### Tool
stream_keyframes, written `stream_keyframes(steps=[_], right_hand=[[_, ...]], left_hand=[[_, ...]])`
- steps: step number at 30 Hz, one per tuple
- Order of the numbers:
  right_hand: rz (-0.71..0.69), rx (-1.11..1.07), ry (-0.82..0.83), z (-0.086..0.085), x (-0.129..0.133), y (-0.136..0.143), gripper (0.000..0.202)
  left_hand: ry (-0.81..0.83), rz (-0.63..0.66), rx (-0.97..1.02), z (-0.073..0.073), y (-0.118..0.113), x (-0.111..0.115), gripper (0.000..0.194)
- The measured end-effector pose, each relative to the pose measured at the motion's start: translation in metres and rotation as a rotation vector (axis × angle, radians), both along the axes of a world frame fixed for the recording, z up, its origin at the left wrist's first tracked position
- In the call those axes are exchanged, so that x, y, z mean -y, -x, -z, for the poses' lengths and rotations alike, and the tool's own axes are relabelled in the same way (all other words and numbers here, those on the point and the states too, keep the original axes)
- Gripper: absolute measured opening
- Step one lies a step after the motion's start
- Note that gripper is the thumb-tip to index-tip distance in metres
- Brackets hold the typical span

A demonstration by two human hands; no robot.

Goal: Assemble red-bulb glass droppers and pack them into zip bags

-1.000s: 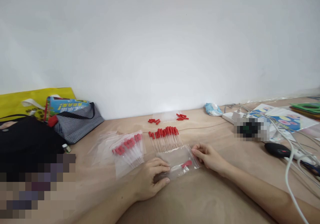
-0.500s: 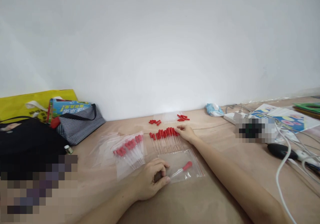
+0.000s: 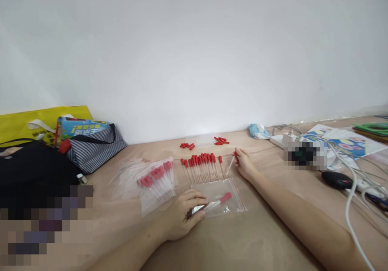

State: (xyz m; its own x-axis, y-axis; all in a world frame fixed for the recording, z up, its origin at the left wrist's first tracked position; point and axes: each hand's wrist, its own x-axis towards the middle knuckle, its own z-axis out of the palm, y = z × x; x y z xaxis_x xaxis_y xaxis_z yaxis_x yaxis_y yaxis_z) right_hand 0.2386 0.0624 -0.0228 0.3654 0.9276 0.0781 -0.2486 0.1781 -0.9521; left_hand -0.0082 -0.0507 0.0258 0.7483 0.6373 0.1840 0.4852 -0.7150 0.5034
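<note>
My right hand (image 3: 244, 162) pinches a red-capped glass dropper (image 3: 230, 164) by its red end, right of the row of droppers (image 3: 201, 166). One dropper (image 3: 221, 162) lies a little apart from that row. My left hand (image 3: 188, 214) has its thumb and fingers curved around the left end of a clear zip bag (image 3: 242, 202), with a gap between them. A red-capped dropper (image 3: 224, 197) lies in or on this bag. To the left, more bags with red-capped droppers (image 3: 157, 178) overlap in a fan.
Loose red caps (image 3: 221, 141) and a bag of glass tubes (image 3: 206, 141) lie near the wall. Bags (image 3: 93, 150) and a small bottle (image 3: 81, 178) are at left. A blue crumpled item (image 3: 259, 131), power strip (image 3: 280, 141), cables (image 3: 348, 214) and black mouse (image 3: 336, 180) are at right.
My right hand has moved right from the row's end, now with a dropper in it. One dropper now stands apart from the row. My left hand has barely moved.
</note>
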Motion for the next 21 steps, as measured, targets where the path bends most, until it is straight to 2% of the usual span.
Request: stream_keyframes(steps=[5, 9, 21], right_hand=[[0.043, -0.069, 0.006, 0.002, 0.047, -0.028, 0.036], [0.033, -0.062, 0.031, 0.0, 0.069, -0.031, 0.037], [-0.003, -0.062, -0.013, 0.0, 0.073, -0.018, 0.035]], left_hand=[[-0.014, -0.004, -0.003, 0.0, -0.001, 0.0, 0.026], [-0.007, 0.0, 0.012, -0.003, -0.002, 0.001, 0.025], [-0.008, -0.006, 0.018, -0.004, -0.003, 0.003, 0.024]])
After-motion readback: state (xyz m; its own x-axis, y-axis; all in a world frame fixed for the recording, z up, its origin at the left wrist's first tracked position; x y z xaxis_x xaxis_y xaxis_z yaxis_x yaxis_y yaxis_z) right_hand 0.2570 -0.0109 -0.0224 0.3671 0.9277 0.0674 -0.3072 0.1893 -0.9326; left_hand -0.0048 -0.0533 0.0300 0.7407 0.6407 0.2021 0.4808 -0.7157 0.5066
